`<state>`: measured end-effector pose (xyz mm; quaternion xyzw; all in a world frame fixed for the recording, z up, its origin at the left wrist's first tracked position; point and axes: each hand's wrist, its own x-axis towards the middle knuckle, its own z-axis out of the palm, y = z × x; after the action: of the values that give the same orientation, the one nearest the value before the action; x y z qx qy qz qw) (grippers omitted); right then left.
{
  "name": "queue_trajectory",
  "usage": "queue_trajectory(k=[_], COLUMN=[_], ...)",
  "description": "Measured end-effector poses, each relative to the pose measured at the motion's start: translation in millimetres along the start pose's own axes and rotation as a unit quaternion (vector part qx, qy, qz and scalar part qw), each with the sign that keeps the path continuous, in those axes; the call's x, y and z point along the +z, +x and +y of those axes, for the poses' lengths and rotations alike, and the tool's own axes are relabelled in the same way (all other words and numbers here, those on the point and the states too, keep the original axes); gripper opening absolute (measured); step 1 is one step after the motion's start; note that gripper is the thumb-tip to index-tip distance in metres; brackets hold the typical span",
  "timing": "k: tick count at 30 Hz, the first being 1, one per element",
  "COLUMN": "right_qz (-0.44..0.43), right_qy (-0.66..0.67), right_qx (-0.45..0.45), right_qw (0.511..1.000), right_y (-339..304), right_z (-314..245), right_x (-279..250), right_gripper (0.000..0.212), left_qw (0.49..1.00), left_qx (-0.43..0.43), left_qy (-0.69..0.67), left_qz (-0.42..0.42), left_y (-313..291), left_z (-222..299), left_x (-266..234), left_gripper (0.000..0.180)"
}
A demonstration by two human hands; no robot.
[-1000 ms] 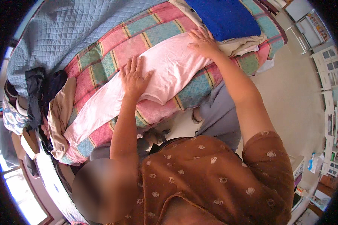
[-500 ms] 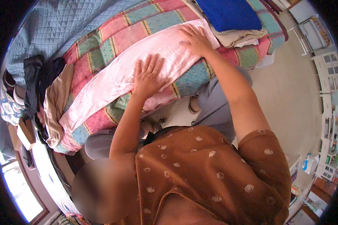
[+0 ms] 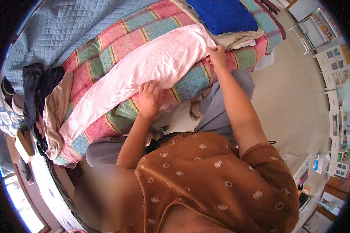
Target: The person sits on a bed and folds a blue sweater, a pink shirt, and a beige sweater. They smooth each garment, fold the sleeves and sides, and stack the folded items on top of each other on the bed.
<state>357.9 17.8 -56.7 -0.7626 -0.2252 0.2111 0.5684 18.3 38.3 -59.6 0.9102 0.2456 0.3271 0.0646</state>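
While the right hand [image 3: 217, 57] pinches the near right corner of the long pink cloth [image 3: 155, 54] between thumb and fingers, the left hand [image 3: 150, 101] sits with its fingers curled on the near edge, to the left of that pinch and closer to the body. Whether the left fingertips press together on the fabric — or merely rest there — I cannot tell.

The cloth runs leftward from the right-hand grip in one curved strip, lightly wrinkled just beyond the left hand, its far tip narrowing well to the left of both hands. Underneath it, and nearer the body than the right-hand grip, is a plaid quilt [image 3: 198, 90] in pink, green and blue. Just beyond the right hand lies a beige folded cloth [image 3: 239, 37], with a folded blue cloth [image 3: 223, 16] on top.

Well left of both hands, a tan garment [image 3: 54, 112] hangs near the cloth's narrow tip — black clothing [image 3: 32, 87] bunches beside it. Past the cloth, farther from the hands, spreads a blue-grey quilted cover [image 3: 77, 29].
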Motion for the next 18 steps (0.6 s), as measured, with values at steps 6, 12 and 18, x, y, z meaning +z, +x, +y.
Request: queue_trajectory(k=[6, 12, 18], right_qz=[0.107, 0.203, -0.042], right_qy=[-0.209, -0.263, -0.364], right_qx=[-0.112, -0.291, -0.485], right_qw=[0.965, 0.897, 0.794], right_y=[30, 3, -68], right_z=[3, -5, -33], right_x=[-6, 5, 48], right_gripper=[0.043, 0.052, 0.068], left_qw=[0.995, 0.995, 0.989], left_qx=[0.062, 0.011, -0.071], left_qy=[0.03, -0.002, 0.106], left_qz=[-0.069, -0.094, -0.082], left_y=[5, 8, 9], left_z=[-3, 21, 0], left_x=[-16, -37, -18], left_gripper=[0.017, 0.021, 0.061])
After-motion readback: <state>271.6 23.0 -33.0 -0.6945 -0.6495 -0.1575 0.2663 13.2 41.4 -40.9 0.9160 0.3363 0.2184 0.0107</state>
